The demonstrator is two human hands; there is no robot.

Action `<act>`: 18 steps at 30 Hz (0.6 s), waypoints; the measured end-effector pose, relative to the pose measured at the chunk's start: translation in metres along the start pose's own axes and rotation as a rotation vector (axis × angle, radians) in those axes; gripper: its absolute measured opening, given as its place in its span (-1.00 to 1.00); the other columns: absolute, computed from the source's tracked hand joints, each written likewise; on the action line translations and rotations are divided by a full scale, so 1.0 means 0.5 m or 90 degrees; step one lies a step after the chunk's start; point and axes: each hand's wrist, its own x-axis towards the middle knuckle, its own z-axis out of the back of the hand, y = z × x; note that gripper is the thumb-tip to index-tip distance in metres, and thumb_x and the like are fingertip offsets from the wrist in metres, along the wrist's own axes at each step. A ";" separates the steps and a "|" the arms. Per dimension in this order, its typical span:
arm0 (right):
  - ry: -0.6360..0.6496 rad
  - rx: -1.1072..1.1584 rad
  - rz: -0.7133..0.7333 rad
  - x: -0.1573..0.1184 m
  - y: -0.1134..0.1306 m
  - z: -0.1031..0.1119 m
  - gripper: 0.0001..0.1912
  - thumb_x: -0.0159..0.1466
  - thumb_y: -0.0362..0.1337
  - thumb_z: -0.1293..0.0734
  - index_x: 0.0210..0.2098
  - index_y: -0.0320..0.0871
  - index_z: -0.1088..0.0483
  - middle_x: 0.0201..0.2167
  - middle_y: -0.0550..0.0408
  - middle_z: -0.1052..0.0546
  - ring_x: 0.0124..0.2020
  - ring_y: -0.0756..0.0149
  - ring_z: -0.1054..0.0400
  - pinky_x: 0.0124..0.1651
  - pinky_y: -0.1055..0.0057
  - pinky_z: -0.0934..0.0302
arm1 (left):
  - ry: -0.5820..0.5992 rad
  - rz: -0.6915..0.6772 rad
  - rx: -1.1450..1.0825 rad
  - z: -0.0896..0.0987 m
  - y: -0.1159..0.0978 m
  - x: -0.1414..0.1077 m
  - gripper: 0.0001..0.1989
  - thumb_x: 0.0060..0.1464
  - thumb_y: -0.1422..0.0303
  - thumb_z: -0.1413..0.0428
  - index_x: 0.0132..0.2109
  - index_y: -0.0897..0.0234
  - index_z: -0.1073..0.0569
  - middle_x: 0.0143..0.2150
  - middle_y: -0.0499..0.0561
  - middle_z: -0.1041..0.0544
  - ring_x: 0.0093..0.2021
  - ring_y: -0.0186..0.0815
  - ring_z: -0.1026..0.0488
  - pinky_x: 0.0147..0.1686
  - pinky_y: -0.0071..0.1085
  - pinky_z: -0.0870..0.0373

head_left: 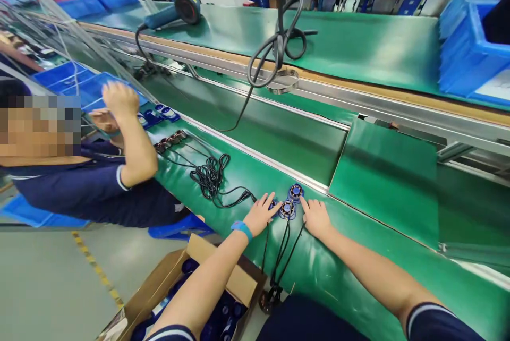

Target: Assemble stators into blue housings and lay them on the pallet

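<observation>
Several round blue parts with copper-coloured rings [287,209] lie together on the green work surface [358,245], with black cords running off its near edge. My left hand [261,215] wears a blue wristband and rests at the left of these parts, fingers spread, partly covering one. At their right, my right hand [316,217] lies with its fingers apart, index fingertip close to the upper part [296,191]. Neither hand is closed round anything. A tangle of black cable [211,176] lies further left.
A person in a dark shirt [79,192] sits at the left, arms raised near blue trays. An open cardboard box [167,272] with blue items stands below the near edge. A knotted black cable [279,43] hangs ahead. A blue crate [462,49] sits at the upper right.
</observation>
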 end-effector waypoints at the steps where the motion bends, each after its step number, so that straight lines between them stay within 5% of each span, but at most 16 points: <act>1: -0.002 -0.003 0.007 0.007 -0.007 -0.001 -0.26 0.27 -0.38 -0.22 0.43 -0.19 -0.04 0.09 -0.25 -0.39 0.02 -0.03 -0.20 0.05 0.12 -0.01 | -0.001 -0.015 -0.001 -0.010 0.003 0.011 -0.30 0.20 0.50 -0.09 0.41 -0.02 -0.12 0.47 0.23 -0.04 0.44 0.12 -0.02 0.26 0.10 -0.25; 5: -0.006 -0.012 0.036 0.050 -0.005 -0.001 -0.40 0.31 -0.37 -0.20 0.34 -0.25 -0.17 0.06 -0.23 -0.42 -0.01 0.00 -0.23 -0.01 0.17 0.00 | -0.038 -0.063 0.031 -0.034 -0.003 0.036 -0.49 0.29 0.46 0.04 0.34 0.06 -0.23 0.21 0.21 -0.34 0.41 0.05 -0.07 0.21 0.07 -0.27; 9: -0.023 -0.012 0.035 0.064 0.010 0.000 -0.63 0.41 -0.32 -0.13 0.12 -0.26 -0.38 -0.14 -0.19 -0.50 -0.10 0.00 -0.28 -0.08 0.17 0.00 | -0.030 -0.070 0.050 -0.037 -0.017 0.035 -0.63 0.32 0.43 0.10 0.22 0.19 -0.34 0.03 0.24 -0.39 0.23 0.03 -0.22 -0.04 -0.10 -0.36; 18: -0.077 -0.063 -0.015 -0.009 0.041 0.022 -0.68 0.44 -0.30 -0.09 -0.11 -0.16 -0.48 -0.22 -0.12 -0.57 -0.11 0.01 -0.39 -0.11 0.15 -0.11 | -0.108 -0.093 0.086 -0.052 -0.094 -0.083 -0.81 0.28 0.42 0.00 0.00 0.20 -0.39 -0.14 0.12 -0.43 -0.08 -0.15 -0.34 -0.23 -0.24 -0.28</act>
